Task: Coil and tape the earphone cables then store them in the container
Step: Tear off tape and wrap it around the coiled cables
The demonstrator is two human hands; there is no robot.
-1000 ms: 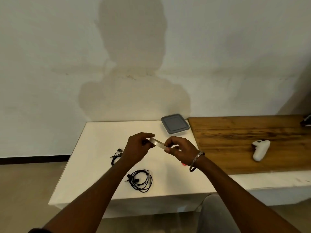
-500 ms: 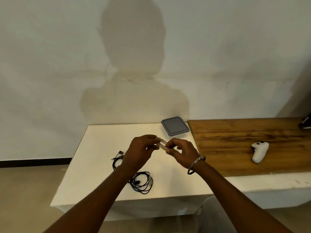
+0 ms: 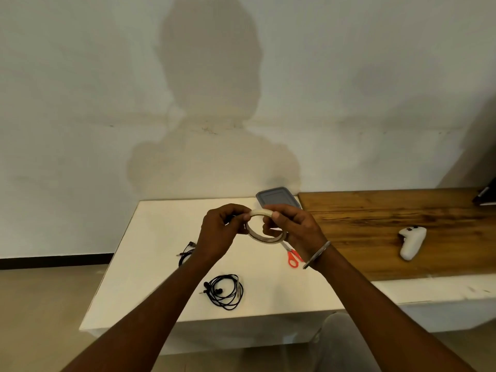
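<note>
Against a pale, stained wall stands a white table point(image 3: 150, 264), with a wooden board point(image 3: 375, 226) joining it on the right. Both hands are raised above the table's middle and share a tape roll point(image 3: 265, 240) between them. The left hand point(image 3: 220, 232) pinches the roll's upper left rim with thumb and forefinger, its other fingers curled under. The right hand point(image 3: 298, 226) grips the right side, thumb pressed on the top edge and fingers point(image 3: 271, 232) curled through the ring. Whether a free end of tape is already lifted cannot be told.

One coiled earphone cable point(image 3: 225, 291) lies near the front edge, with no tape visible on it. A second cable point(image 3: 186, 253) lies to the left, partly hidden by the left forearm. The container point(image 3: 277, 201), lid on, sits at the far edge, and red-handled scissors point(image 3: 294, 257) lie just under the right wrist.

The step in hand appears to be finding and peeling the tape's end. The next move likely calls for pulling out a short strip, cutting it and wrapping it round the near coil.
</note>
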